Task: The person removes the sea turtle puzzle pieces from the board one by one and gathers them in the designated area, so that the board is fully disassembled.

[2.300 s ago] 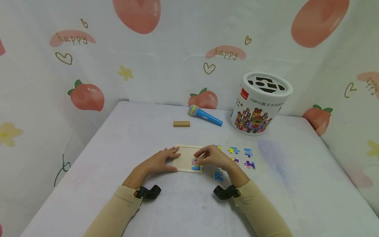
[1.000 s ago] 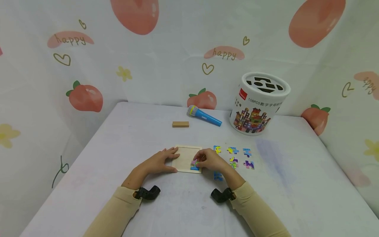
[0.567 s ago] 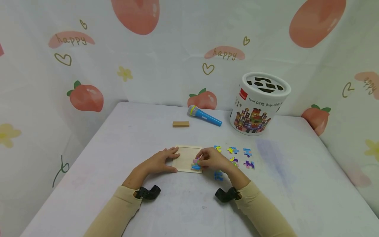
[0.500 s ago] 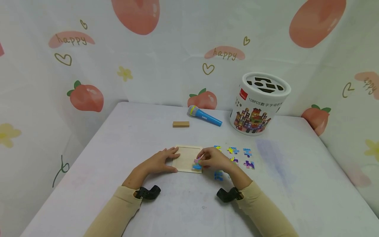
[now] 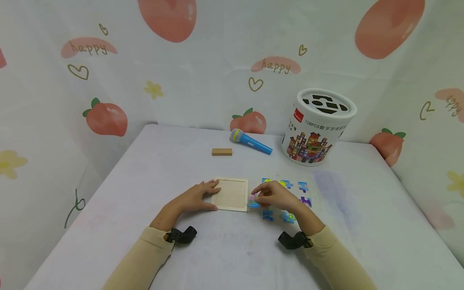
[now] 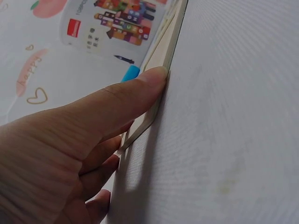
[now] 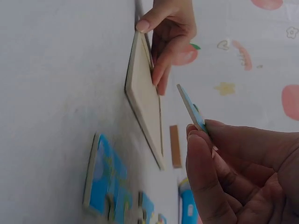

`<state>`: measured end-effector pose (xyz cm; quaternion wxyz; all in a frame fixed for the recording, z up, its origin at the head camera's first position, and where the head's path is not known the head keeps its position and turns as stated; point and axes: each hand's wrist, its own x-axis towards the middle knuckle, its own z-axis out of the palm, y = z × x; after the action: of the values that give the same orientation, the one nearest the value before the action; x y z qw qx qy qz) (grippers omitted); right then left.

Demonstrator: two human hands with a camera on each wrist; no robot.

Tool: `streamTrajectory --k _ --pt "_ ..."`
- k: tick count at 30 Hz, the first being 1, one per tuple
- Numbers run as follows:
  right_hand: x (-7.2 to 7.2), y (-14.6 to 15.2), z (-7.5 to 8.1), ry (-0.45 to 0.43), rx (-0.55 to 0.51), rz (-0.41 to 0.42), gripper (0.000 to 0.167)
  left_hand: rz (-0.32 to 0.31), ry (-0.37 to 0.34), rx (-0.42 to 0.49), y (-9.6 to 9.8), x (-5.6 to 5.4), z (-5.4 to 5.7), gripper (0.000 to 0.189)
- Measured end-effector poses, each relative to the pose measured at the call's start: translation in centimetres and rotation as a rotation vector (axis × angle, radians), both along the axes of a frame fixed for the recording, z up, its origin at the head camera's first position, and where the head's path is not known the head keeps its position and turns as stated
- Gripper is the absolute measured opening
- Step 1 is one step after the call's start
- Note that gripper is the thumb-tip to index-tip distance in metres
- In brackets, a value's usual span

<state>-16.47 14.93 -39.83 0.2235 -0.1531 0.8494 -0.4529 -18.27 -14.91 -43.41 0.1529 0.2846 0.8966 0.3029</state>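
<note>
A shallow wooden puzzle tray (image 5: 232, 195) lies on the white table, its pale inner face bare. My left hand (image 5: 199, 196) rests spread on the tray's left side. In the left wrist view its thumb (image 6: 145, 86) presses the rim, while the other fingers lie partly hidden behind it. Just right of the tray, my right hand (image 5: 277, 195) pinches a pink-and-blue jigsaw piece (image 5: 254, 201) between thumb and fingers. The right wrist view shows this piece (image 7: 190, 106) tilted, nearly edge-on, held clear of the table. Part of it is covered by the fingertips.
Several loose jigsaw pieces lie right of the tray, including a purple one (image 5: 305, 200) and a blue one (image 5: 267, 214); my right hand hides some. Farther back are a wooden block (image 5: 222, 152), a blue toy microphone (image 5: 253, 143) and a large white tub (image 5: 315, 133).
My right hand has lifted the pink-and-blue jigsaw piece from the tray's lower right corner and moved it right, past the rim. My left hand has stayed in place on the tray.
</note>
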Motion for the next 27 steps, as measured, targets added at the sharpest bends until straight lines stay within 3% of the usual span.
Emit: streamTrajectory --k 12,27 --pt "1.7 4.7 0.3 0.025 0.031 -0.043 0.033 0.002 -0.007 -0.002 0.0 -0.1 0.1 0.069" --pt "3.5 8.7 0.1 -0.012 0.023 -0.105 0.041 -0.006 0.002 0.003 0.0 0.0 0.0 0.069"
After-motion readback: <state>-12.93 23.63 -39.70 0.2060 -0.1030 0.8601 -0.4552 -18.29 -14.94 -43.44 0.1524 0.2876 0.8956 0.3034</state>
